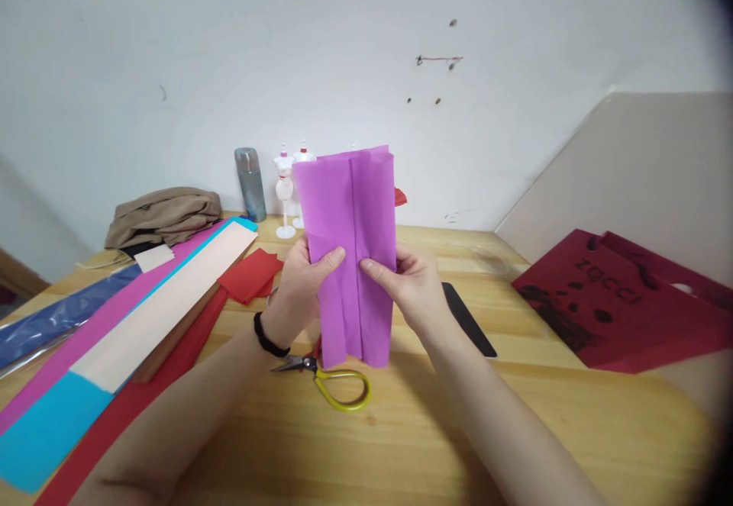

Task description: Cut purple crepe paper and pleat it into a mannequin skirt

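Observation:
Upright above the table, a folded sheet of purple paper [329, 201], perhaps crepe paper, is held between both hands. My left hand [301, 277] grips its left edge, thumb on the near face and fingers behind. On the right edge, my right hand [415, 277] pinches it the same way, its thumb close to a vertical fold down the middle. Below the paper lie scissors [343, 391] with yellow handle loops, their blades pointing left; part of them is hidden behind the paper. A black band circles my left wrist.
Coloured paper strips [166, 300] and red paper pieces [250, 275] cover the table's left side. Behind stand a flask [250, 185] and small white dress forms [285, 185]. Brown cloth [163, 216] lies back left. A dark flat object [468, 319] and a red bag [618, 300] lie right.

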`<action>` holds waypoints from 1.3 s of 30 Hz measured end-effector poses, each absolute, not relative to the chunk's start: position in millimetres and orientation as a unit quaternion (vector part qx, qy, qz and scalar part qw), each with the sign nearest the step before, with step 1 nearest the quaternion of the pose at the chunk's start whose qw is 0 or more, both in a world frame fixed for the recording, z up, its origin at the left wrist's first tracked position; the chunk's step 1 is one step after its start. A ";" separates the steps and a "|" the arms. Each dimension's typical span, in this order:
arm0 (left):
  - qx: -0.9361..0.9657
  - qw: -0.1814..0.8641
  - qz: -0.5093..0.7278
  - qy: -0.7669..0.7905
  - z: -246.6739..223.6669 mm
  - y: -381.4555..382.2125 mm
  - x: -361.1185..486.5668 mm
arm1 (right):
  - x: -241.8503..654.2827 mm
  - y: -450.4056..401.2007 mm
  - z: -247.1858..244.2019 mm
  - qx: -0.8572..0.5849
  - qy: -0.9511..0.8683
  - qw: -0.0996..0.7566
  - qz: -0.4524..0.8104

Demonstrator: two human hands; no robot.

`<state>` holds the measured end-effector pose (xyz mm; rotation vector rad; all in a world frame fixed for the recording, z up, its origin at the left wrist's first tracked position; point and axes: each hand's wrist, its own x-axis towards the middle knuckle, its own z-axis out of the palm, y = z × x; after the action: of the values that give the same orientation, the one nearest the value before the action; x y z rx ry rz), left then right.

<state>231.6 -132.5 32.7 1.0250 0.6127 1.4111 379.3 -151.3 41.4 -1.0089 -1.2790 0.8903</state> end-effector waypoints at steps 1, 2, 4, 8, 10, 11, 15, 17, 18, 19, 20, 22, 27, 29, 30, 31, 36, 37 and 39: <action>0.445 0.599 0.612 0.261 32.9 -132.0 231.8 | 379.4 -151.1 41.2 -0.439 -0.551 0.602 0.377; 0.449 0.600 0.611 0.256 32.9 -131.4 231.8 | 379.4 -150.9 41.1 -0.441 -0.550 0.604 0.371; 0.454 0.616 0.596 0.246 32.6 -130.0 231.2 | 379.4 -150.6 40.8 -0.441 -0.550 0.607 0.368; 0.452 0.646 0.563 0.247 30.5 -128.7 228.7 | 379.2 -150.4 40.2 -0.434 -0.547 0.605 0.382; 0.457 0.636 0.566 0.258 29.3 -128.6 227.5 | 379.3 -150.7 40.3 -0.435 -0.548 0.599 0.390; 0.462 0.628 0.568 0.263 29.0 -128.7 226.9 | 379.4 -150.9 40.7 -0.435 -0.549 0.595 0.394; 0.486 0.601 0.573 0.272 30.0 -129.0 224.0 | 381.0 -152.0 43.5 -0.413 -0.551 0.595 0.416; 0.501 0.578 0.578 0.286 30.8 -128.9 222.2 | 382.1 -152.1 44.4 -0.402 -0.546 0.600 0.425; 0.508 0.565 0.579 0.296 31.0 -128.8 221.4 | 382.6 -151.9 44.4 -0.401 -0.542 0.601 0.430; 0.515 0.553 0.579 0.306 31.1 -128.7 220.8 | 383.0 -151.7 44.2 -0.402 -0.539 0.600 0.433; 0.520 0.545 0.578 0.314 31.0 -128.6 220.3 | 383.3 -151.4 43.7 -0.405 -0.538 0.597 0.436; 0.527 0.538 0.576 0.317 31.0 -128.2 220.0 | 383.6 -150.8 42.7 -0.407 -0.540 0.592 0.438; 0.539 0.504 0.591 0.327 35.0 -127.9 219.8 | 383.9 -150.2 43.0 -0.393 -0.546 0.590 0.445; 0.549 0.485 0.595 0.331 36.6 -127.5 219.1 | 384.4 -149.8 43.7 -0.384 -0.545 0.594 0.450; 0.556 0.479 0.595 0.329 36.7 -127.1 218.7 | 384.7 -149.4 43.9 -0.379 -0.545 0.595 0.453; 0.563 0.474 0.594 0.326 36.3 -126.4 218.2 | 385.3 -148.9 44.0 -0.376 -0.547 0.594 0.454; 0.581 0.468 0.585 0.319 31.0 -123.0 217.0 | 388.8 -146.8 43.7 -0.385 -0.551 0.586 0.452; 0.583 0.467 0.583 0.319 30.6 -123.0 216.8 | 389.4 -146.9 43.8 -0.388 -0.549 0.586 0.451; 0.586 0.462 0.585 0.318 31.0 -123.5 216.6 | 390.5 -147.7 44.6 -0.391 -0.544 0.589 0.453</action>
<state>216.6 -123.5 31.0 1.4407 0.7809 1.4387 390.5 -147.7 44.6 -0.9100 -1.2667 1.0544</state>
